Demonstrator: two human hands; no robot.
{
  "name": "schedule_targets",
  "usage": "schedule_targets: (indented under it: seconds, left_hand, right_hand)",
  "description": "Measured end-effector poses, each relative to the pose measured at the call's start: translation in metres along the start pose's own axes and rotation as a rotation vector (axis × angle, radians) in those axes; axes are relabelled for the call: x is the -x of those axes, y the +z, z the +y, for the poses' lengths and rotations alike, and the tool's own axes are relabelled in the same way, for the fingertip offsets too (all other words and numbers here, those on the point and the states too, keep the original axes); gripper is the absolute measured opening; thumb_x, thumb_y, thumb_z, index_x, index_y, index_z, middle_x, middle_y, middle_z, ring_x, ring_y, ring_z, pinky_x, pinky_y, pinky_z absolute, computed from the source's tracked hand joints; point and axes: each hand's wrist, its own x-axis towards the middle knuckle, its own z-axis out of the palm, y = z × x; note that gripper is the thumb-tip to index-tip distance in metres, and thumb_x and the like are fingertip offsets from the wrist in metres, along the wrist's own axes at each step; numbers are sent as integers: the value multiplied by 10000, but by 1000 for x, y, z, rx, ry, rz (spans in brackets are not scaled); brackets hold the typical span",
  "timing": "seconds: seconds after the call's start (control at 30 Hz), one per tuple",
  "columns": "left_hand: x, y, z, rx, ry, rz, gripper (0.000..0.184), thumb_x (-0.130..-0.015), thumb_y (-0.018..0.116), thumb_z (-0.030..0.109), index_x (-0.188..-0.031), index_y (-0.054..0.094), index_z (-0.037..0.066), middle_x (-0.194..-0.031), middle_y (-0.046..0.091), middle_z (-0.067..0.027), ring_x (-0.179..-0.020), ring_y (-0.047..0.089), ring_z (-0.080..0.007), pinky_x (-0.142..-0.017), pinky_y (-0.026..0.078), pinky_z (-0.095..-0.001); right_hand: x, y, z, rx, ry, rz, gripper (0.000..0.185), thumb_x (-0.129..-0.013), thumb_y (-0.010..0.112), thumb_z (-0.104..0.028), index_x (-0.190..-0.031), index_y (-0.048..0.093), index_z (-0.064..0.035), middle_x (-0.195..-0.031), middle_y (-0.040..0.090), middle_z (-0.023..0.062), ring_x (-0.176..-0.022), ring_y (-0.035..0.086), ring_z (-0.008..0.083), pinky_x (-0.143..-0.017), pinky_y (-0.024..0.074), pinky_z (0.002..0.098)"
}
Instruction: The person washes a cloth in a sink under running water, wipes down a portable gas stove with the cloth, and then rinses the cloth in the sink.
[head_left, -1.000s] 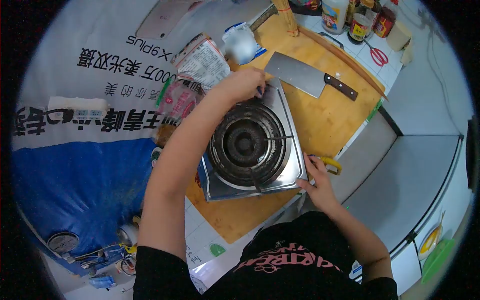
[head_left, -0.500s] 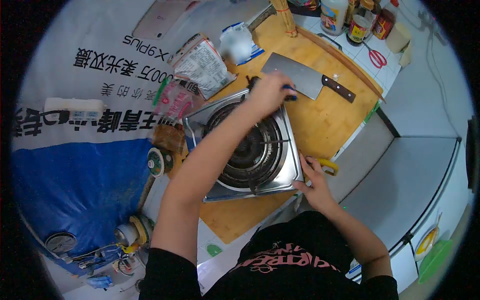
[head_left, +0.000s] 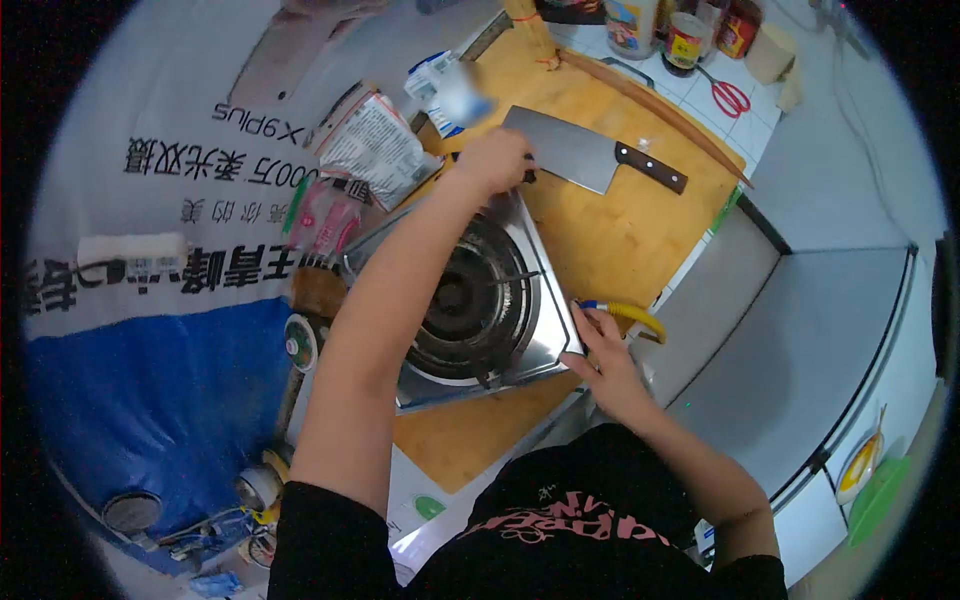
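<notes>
My left hand (head_left: 495, 162) is closed on a small dark thing, mostly hidden by the fingers, above the far edge of the gas stove (head_left: 552, 335). The stove is a square steel unit with a round blackened burner (head_left: 455, 295), partly covered by my left forearm. At the stove's near right edge, my right hand (head_left: 607, 368) grips the rim, thumb on one side of the corner. A yellow hose (head_left: 638, 317) with a blue end lies just beyond the right fingers. Under the stove is a wooden board (head_left: 610, 240).
A cleaver (head_left: 570, 150) lies on the board beyond the stove. Opened packets (head_left: 375, 145) and a pink bag (head_left: 325, 215) are at the left. Red scissors (head_left: 725, 95), sauce bottles (head_left: 683, 45) and a power strip (head_left: 133, 250) lie farther out.
My left hand swung right across the stove's far edge, then came back left with the dark thing. My right hand stays on the rim. The whole view has shifted slightly.
</notes>
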Motion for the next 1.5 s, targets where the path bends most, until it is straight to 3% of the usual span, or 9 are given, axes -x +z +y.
schedule_targets:
  seconds: [0.27,0.43,0.63,0.8,0.93,1.03,1.17,1.37,1.5]
  left_hand:
    - [16,-15,-43,120,-327,169,267,-829,598,277,-945,655,43,-892,642,-183,-855,605,-371,-765,476,-439]
    - [17,-6,-10,237,150,333,229,-810,609,245,-891,672,40,-846,622,-172,-832,579,-354,-738,461,-431]
    - [32,-57,53,292,135,134,218,-826,611,206,-926,642,15,-910,626,-147,-881,575,-297,-796,447,-365]
    - [65,-67,112,658,337,402,180,-767,660,154,-906,659,41,-928,612,-129,-927,535,-287,-833,411,-344]
    - [122,-60,131,313,52,746,314,-751,650,104,-1058,606,57,-1025,576,-133,-961,517,-320,-855,391,-402]
    - [199,-17,156,354,113,553,309,-670,675,64,-970,608,93,-925,609,-76,-873,557,-260,-778,404,-368]
    - [291,66,174,338,23,496,341,-651,677,52,-963,543,87,-935,566,-75,-833,530,-240,-775,391,-355]
    - [363,104,153,653,-1258,685,508,-716,702,105,-1099,377,33,-1085,432,-111,-1042,440,-244,-884,349,-350]
    - [361,104,129,572,-1202,578,868,-701,724,104,-1387,199,16,-1373,312,-169,-1304,272,-294,-1071,205,-389]
  right_hand:
    - [0,3,-1,31,5,14,642,-825,614,-190,-1372,305,-60,-1273,352,274,-1142,420,443,-969,371,424]
    - [0,5,-1,80,-18,84,580,-832,608,-236,-1328,376,-43,-1219,414,256,-1118,445,423,-955,383,425]
    - [-48,-38,16,-23,-131,287,561,-796,662,-307,-1243,484,-17,-1263,460,198,-1191,428,307,-1014,319,378]
    - [-112,-59,-10,-708,-306,159,527,-770,701,-215,-1227,501,-45,-1217,517,105,-1108,481,211,-979,357,325]
    - [-152,-55,4,-1104,-143,74,502,-756,708,-211,-1190,522,-42,-1120,577,68,-1008,531,171,-912,407,297]
    - [-187,-56,10,-1077,-56,414,501,-741,717,-259,-1153,538,-37,-1044,612,47,-935,562,147,-835,447,284]
    - [-251,-23,23,-564,-190,336,506,-767,675,-364,-1149,550,-56,-995,624,90,-846,593,207,-734,458,304]
    - [-220,-3,9,-398,-326,257,311,-805,596,-192,-1070,576,-32,-958,613,184,-898,583,342,-794,447,374]
    - [-149,-12,16,-270,-256,168,294,-778,591,-106,-1066,581,-45,-971,604,173,-908,579,344,-789,445,384]
